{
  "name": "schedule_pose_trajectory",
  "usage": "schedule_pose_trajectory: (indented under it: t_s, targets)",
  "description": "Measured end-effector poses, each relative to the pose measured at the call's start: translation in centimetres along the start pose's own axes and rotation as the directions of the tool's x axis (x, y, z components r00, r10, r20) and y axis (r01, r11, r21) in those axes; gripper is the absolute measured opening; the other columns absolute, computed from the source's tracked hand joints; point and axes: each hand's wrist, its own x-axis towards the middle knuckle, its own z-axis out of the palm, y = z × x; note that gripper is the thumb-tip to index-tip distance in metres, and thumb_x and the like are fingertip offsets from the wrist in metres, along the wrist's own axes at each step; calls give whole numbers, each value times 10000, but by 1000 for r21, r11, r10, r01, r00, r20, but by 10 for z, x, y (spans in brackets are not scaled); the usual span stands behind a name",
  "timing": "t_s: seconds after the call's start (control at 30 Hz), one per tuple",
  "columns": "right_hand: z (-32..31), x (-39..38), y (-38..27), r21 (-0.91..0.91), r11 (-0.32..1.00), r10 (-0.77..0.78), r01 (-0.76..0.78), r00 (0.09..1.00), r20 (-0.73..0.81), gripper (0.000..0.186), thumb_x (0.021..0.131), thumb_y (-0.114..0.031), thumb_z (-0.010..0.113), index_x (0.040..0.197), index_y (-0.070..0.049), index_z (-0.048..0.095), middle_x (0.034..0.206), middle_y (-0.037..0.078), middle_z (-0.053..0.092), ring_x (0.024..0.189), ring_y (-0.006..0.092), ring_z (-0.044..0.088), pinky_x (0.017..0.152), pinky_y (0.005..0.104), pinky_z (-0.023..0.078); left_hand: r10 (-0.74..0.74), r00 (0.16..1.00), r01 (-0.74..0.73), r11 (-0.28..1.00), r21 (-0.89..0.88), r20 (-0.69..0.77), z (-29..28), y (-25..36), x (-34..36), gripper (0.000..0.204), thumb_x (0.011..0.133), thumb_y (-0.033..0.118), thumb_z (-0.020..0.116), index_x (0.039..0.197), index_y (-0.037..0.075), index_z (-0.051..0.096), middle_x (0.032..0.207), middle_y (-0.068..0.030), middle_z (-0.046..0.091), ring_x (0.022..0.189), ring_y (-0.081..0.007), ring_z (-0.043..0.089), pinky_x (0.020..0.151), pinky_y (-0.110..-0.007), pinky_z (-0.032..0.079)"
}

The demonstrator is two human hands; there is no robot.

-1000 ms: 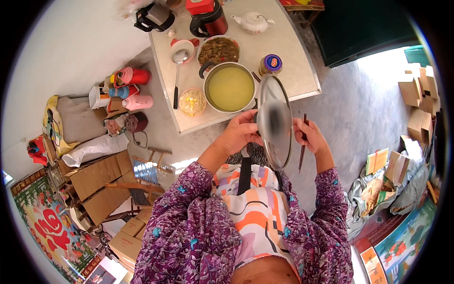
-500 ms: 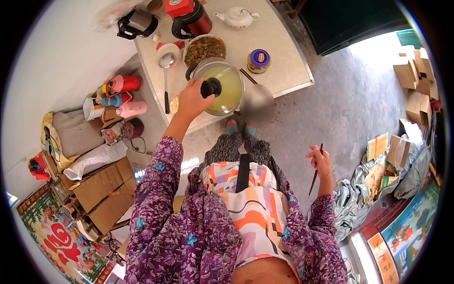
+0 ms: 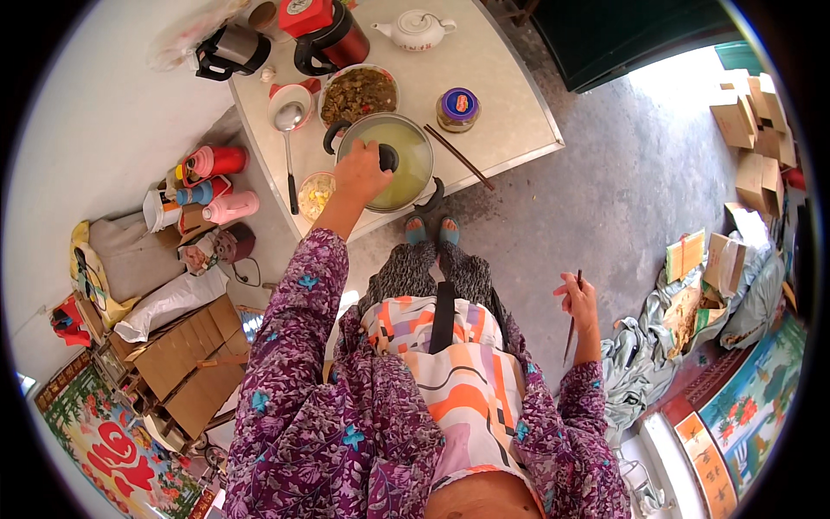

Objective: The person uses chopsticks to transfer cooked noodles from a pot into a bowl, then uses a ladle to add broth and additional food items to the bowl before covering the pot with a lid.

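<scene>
My left hand (image 3: 361, 173) is closed around the black knob (image 3: 388, 156) of a clear glass lid. The lid lies over a pot (image 3: 420, 177) with black side handles, and pale yellow-green liquid shows through the glass. Held out to the right, away from the table, my right hand (image 3: 579, 303) grips a thin dark chopstick (image 3: 570, 333) that points down; whether it is one or a pair I cannot tell. More chopsticks (image 3: 460, 157) lie on the table right of the pot. A bowl with yellow bits (image 3: 317, 194) stands beside my left wrist.
On the table (image 3: 510, 112) are a dish of brown food (image 3: 359, 93), a ladle (image 3: 290, 156) resting on a bowl, a purple-lidded jar (image 3: 457, 110), a white teapot (image 3: 415, 30) and a red-black kettle (image 3: 341, 43). Thermos flasks (image 3: 232, 207) and cardboard (image 3: 190, 363) stand left; boxes (image 3: 761, 186) stand right.
My view has shifted slightly, so the table items sit further left. My left hand stays on the lid knob. My right hand keeps its grip on the chopstick, near the same place.
</scene>
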Motion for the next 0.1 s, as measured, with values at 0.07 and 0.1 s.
schedule_pose_trajectory:
  t_s: [0.07, 0.1]
  targets:
    - [1, 2, 0, -5, 1000, -3, 3, 1000, 4, 385, 880, -320, 578, 1024, 35, 617, 674, 94, 654, 394, 85, 478, 352, 215, 313, -14, 1000, 14, 1000, 3, 13, 1, 4, -4, 468, 709, 267, 687, 1098, 45, 548, 1084, -194, 517, 888, -382, 622, 762, -449, 522]
    - [2, 3, 0, -12, 1000, -6, 6, 1000, 7, 390, 881, -322, 579, 1028, 37, 616, 674, 93, 654, 394, 87, 481, 352, 215, 315, -24, 1000, 24, 1000, 2, 18, 1, 6, -4, 458, 715, 261, 683, 1097, 48, 548, 1093, -194, 513, 888, -384, 622, 778, -447, 520]
